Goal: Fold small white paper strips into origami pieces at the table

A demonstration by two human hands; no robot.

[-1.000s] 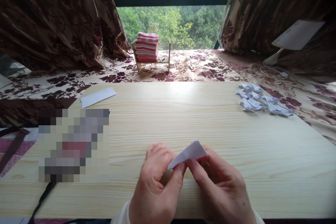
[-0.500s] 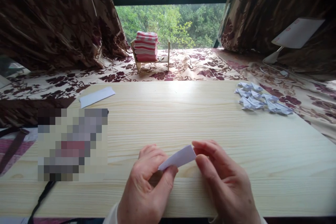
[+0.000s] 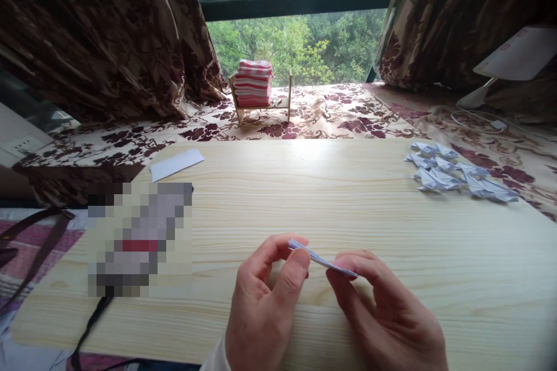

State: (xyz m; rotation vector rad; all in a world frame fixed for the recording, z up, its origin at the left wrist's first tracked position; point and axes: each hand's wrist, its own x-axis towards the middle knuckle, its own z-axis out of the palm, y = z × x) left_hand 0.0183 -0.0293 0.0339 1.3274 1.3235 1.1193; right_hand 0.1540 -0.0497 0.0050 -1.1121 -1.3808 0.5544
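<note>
A small folded strip of white paper (image 3: 321,259) is held above the wooden table, seen nearly edge-on with its layers showing. My left hand (image 3: 274,290) pinches its left end between thumb and index finger. At the other end, the thumb and fingers of my right hand (image 3: 387,307) close on the paper's lower right tip. Both hands are low in the middle of the head view, just over the table (image 3: 261,203).
A flat white paper strip (image 3: 177,164) lies at the table's back left. Several folded paper pieces (image 3: 452,171) are grouped at the back right. A blurred-out object (image 3: 143,237) with a black cable lies left. Beyond are striped cloths (image 3: 253,84) on a small rack and a lamp (image 3: 513,58).
The folded paper has turned from showing its broad face to nearly edge-on, its right end now lower. My right fingers have closed on that end. The whole view has shifted slightly.
</note>
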